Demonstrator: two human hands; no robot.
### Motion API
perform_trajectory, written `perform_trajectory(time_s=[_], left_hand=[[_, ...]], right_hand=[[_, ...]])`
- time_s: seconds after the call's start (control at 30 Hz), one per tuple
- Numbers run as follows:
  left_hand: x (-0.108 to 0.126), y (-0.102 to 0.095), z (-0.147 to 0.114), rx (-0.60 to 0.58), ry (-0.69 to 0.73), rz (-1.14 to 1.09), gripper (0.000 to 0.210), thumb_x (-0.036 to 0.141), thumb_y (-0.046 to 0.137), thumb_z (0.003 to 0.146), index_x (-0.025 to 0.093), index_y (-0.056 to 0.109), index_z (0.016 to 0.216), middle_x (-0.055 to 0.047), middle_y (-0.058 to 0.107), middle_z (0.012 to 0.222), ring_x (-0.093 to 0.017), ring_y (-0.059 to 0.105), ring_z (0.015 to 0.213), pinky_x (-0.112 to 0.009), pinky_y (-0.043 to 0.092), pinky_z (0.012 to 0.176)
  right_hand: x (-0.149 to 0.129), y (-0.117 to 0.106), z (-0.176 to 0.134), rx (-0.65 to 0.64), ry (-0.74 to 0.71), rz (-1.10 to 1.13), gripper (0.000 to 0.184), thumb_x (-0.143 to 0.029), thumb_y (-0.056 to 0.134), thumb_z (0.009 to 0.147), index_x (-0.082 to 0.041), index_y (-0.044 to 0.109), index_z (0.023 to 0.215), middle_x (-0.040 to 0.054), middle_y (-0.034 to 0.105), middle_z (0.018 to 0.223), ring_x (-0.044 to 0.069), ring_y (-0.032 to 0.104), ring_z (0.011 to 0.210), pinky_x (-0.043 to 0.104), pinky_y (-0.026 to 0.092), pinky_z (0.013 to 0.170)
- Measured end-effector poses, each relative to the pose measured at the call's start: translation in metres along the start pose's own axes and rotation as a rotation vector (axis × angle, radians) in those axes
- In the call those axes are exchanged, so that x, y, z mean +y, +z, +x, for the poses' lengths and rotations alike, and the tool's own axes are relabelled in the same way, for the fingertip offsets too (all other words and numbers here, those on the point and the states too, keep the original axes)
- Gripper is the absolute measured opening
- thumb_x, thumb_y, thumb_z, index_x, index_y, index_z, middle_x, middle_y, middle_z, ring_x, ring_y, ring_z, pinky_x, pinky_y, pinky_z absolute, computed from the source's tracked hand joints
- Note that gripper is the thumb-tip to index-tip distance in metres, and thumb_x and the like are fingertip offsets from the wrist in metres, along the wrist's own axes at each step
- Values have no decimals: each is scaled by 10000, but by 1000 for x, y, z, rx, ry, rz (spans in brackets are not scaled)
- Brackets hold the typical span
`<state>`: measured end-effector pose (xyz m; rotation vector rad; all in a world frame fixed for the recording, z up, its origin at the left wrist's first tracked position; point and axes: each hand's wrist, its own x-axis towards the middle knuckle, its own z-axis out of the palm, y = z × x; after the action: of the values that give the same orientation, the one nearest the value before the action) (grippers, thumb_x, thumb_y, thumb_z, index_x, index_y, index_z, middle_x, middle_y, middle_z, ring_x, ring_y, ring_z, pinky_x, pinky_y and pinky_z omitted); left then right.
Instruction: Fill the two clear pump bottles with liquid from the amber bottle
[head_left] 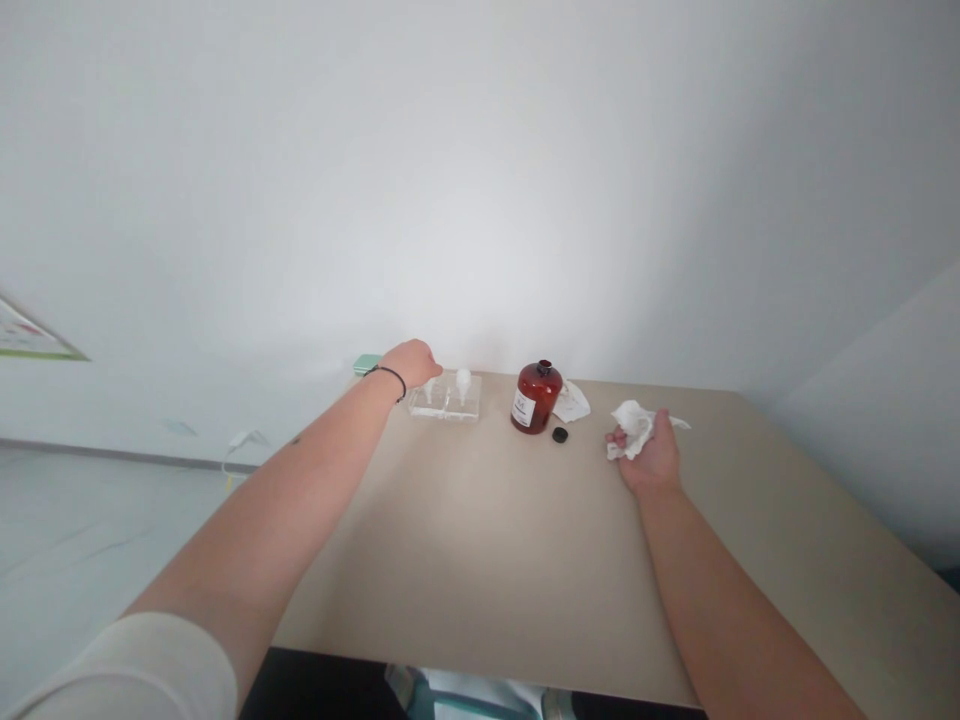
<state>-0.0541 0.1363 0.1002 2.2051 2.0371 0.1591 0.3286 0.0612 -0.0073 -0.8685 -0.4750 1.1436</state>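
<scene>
Head view: beige table fills the lower frame, set against a plain white wall. Both bare arms reach out over it.

Left hand, black band at the wrist, is stretched to the far left corner, fingers curled down over the near end of a clear plastic tray. Whether it actually grips the tray's edge or only rests on it, cannot tell. The tray holds two small white upright pieces, one close under the knuckles, one standing clear to the right; too small to identify. A green object shows just behind the hand at the table's edge.

Right hand rests on the table to the right, fingers closed round a crumpled white tissue, which bulges out to the left of the fist.

Amber bottle stands upright between the hands, white label facing the camera, mouth uncapped. Contents not readable through the dark glass. A second crumpled white tissue lies just beside it on the right. Small black cap lies on the table near the bottle's base, not touching it.
</scene>
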Motion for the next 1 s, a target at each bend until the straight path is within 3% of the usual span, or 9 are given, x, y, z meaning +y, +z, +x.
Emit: perform_trajectory(time_s=[0.23,0.6,0.77,0.9,1.0], left_hand=[[2,0,-1,3,-19,10,282,307,597,752,138,778,886,-164,773,963,-256,713,923,-269,514,786],[1,4,-11,39,-7,-48,268,259,569,768,176,770,925,-123,775,997,-245,712,940,-276,511,808],[0,7,-13,62,1,-78,243,279,569,785,183,748,919,-111,767,1016,-255,701,978,-282,501,830],[-4,13,-19,122,-16,-108,318,391,531,851,195,694,1042,-103,747,1050,-263,688,991,-316,500,860],[0,17,-33,240,-45,-120,486,487,502,886,164,565,1244,-147,683,1154,-293,637,1093,-375,475,949]], right_hand=[[0,0,0,-4,-9,-23,420,-637,564,862,-235,538,744,-75,588,541,95,478,351,269,514,450],[2,0,2,23,12,-6,407,-609,523,901,-224,551,775,-72,604,563,92,476,350,266,506,433],[4,3,-2,33,-56,-62,393,-596,546,890,-226,550,756,-65,617,576,86,458,347,261,490,407],[7,4,-2,29,-131,-125,372,-594,637,826,-227,587,797,-50,658,629,87,499,377,229,451,367],[10,4,0,30,-179,-147,369,-577,700,776,-226,596,818,-48,664,629,88,505,379,209,403,324]])
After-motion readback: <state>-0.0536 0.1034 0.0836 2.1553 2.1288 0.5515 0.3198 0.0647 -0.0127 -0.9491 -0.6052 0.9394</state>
